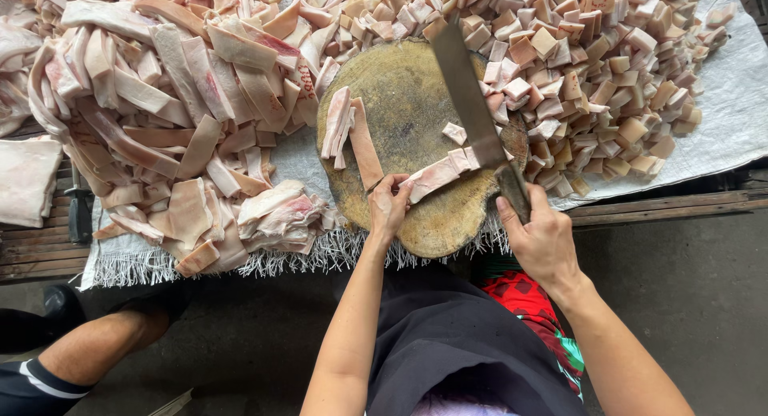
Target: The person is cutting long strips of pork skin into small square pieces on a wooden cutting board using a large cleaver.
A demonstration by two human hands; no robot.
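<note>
The left hand [390, 204] sits at about 6 o'clock on the round wooden chopping block [400, 104], its fingers pressed down narrow on the near end of a pale strip of pork skin [436, 176] that lies across the block toward 3 o'clock. The right hand [540, 236] is at 4 o'clock just off the block's edge, fingers wrapped tight round the dark handle of a cleaver [472, 104]. The blade runs from the handle up toward 12 o'clock, tilted, and its lower part meets the far end of the strip, where small cut squares [454, 133] lie beside the blade. More uncut strips [348, 132] rest on the block at 9 o'clock.

Left of the block, from 8 to 11 o'clock, a big heap of long pork skin pieces [176, 104] covers the worktop. From 12 to 3 o'clock lies a heap of small cut cubes [592, 64]. Both heaps rest on a white woven sheet [728, 112] with a frayed near edge. At 7 o'clock, low on the floor, another person's leg [96, 344] shows, with a dark shoe.
</note>
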